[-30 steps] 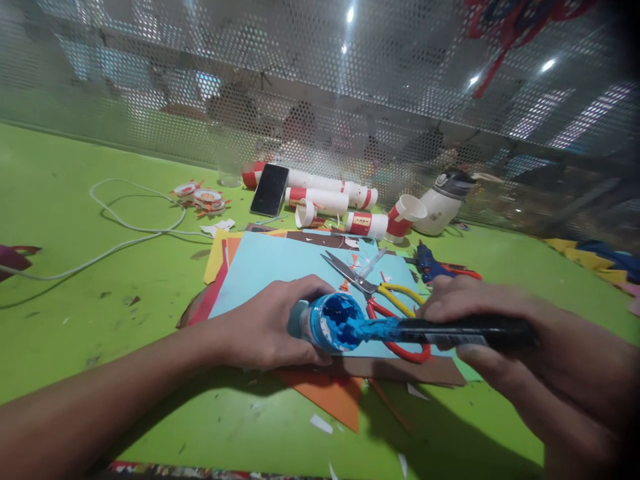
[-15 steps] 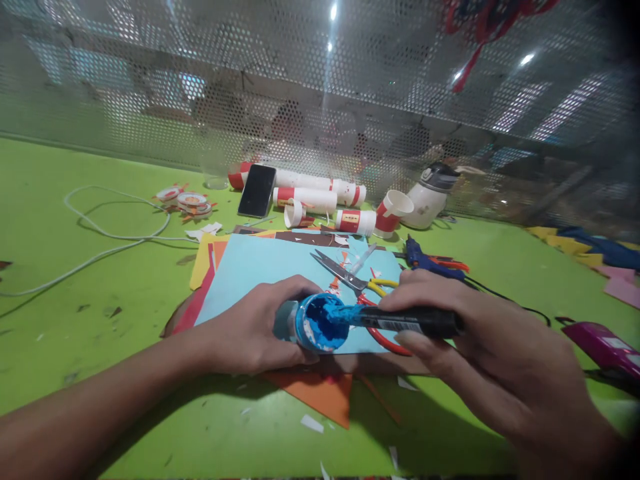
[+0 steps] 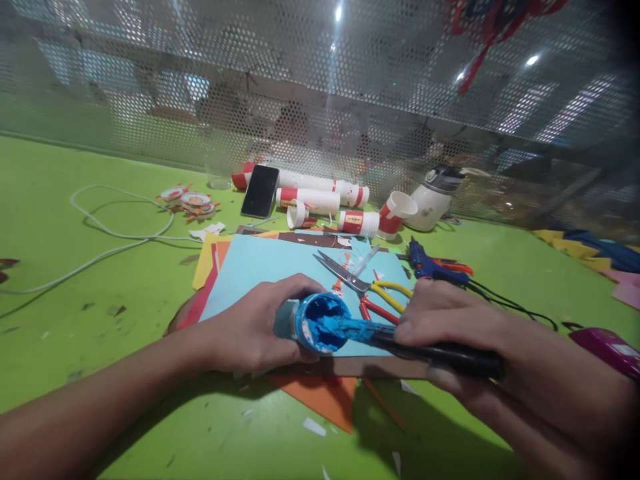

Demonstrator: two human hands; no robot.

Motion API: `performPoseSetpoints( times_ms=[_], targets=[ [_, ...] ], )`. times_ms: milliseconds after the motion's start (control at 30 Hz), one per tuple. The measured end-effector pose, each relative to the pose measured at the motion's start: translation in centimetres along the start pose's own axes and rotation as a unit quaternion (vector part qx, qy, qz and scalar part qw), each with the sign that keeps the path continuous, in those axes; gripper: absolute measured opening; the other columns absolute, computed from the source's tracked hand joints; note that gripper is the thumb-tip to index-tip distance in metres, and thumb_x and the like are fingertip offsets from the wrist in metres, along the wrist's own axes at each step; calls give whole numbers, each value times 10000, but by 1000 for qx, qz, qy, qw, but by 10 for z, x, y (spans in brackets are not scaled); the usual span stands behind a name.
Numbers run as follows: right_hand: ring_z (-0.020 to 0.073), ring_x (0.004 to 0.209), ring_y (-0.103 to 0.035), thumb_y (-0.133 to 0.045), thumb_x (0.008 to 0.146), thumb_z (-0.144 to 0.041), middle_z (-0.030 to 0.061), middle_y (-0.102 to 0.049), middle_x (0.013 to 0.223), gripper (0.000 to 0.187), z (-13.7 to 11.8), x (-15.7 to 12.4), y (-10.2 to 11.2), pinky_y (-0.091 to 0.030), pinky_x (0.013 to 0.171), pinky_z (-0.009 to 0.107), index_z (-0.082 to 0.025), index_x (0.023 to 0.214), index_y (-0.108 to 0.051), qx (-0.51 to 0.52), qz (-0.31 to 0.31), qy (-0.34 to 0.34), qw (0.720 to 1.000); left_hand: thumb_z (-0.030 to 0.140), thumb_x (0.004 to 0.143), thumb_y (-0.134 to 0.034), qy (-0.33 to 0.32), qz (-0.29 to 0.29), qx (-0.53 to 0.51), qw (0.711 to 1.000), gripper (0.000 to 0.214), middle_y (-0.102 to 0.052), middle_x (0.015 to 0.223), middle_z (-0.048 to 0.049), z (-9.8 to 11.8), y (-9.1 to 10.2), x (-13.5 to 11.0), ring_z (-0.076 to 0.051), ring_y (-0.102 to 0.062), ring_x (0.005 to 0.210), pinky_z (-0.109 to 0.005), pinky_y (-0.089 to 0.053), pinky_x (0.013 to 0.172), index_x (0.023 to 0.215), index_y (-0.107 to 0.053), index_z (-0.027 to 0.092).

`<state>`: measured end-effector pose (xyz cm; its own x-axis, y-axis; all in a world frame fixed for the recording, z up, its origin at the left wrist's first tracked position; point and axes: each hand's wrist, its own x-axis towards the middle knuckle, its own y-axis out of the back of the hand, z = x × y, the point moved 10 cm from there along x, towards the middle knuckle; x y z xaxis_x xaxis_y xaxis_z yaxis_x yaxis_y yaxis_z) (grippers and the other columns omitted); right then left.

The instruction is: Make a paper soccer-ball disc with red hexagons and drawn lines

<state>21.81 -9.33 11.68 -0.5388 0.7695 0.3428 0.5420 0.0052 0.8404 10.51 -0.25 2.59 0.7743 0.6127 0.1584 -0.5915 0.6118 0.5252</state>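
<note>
My left hand [image 3: 260,330] is wrapped around a small jar of blue paint [image 3: 305,337], its mouth tilted to the right. Thick blue paint coats the inside and rim. Between the fingers of my right hand [image 3: 480,340] is a black marker [image 3: 445,353], its far end smeared with blue paint. That end points left into the jar's mouth. Just beyond the marker, scissors with yellow and red handles [image 3: 367,290] lie open on light blue paper [image 3: 260,263].
Behind the paper stack lie a phone [image 3: 260,191], paper-cup tubes [image 3: 310,200] and an upright red-and-white cup [image 3: 395,215]. A white bottle [image 3: 434,200] stands back right. A blue glue gun [image 3: 425,261] with a black cord lies right. A white cable [image 3: 120,237] loops left.
My right hand has moved right and slightly down, drawing the marker partly back from the jar, so more of its blue-coated end shows. My left hand keeps its hold.
</note>
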Motion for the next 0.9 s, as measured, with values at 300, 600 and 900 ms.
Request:
performPoseSetpoints(
  times_ms=[300,600,900],
  targets=[
    [157,972,-625,-565,903,-218,12,-666,1014,241,-2,3,13,-492,829,211,-245,1143,-551,-23,102,-7,994,301,784,-697,-17,-4,-5,1000,485,-606,1156,-13,3,-7,0,-186,-611,987,-303,-498,857,1216,-480,257],
    [116,827,-651,-631,874,-230,-11,-691,888,107,-6,10,11,-495,701,164,-219,970,-585,-12,117,-10,993,303,802,-678,16,-29,-16,999,523,-581,1229,-44,-5,-12,-2,-251,-571,1132,-371,-473,958,1265,-437,275],
    [91,840,-626,-570,916,-242,-21,-674,961,142,8,14,-2,-462,755,154,-236,1058,-570,12,47,-22,999,265,778,-686,2,-13,-18,1000,475,-589,1214,-48,0,-9,0,-232,-591,1071,-344,-486,931,1211,-494,233]
  ],
)
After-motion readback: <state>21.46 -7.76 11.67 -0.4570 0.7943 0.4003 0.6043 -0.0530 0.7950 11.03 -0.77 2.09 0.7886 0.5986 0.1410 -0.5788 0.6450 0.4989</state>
